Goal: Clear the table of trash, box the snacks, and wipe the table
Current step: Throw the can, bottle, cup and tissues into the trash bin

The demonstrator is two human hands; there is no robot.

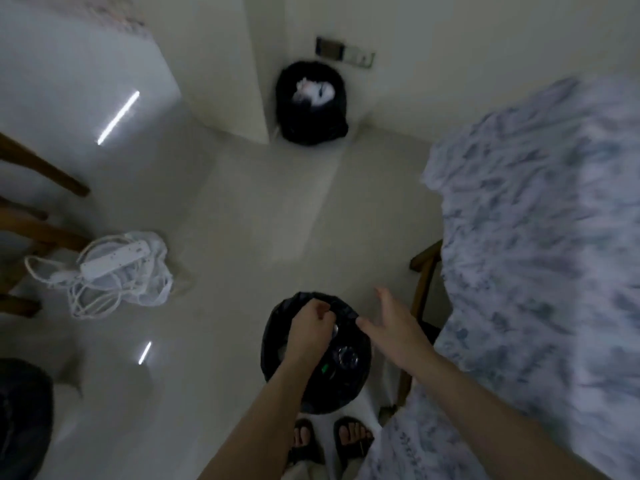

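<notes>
left grip (311,327) pinches bin liner (273,341) rim; right grip (391,329) spread loose beside it

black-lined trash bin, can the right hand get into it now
Probably yes: the right hand hovers open over the black-lined trash bin; the left hand gripping the liner leaves its mouth mostly free.

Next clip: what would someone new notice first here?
The black-lined trash bin at bottom centre draws the eye, with the left hand curled at its far rim and the right hand spread open beside it. Next come the blue-patterned tablecloth filling the right side and a second black bag holding white trash in the far corner.
</notes>
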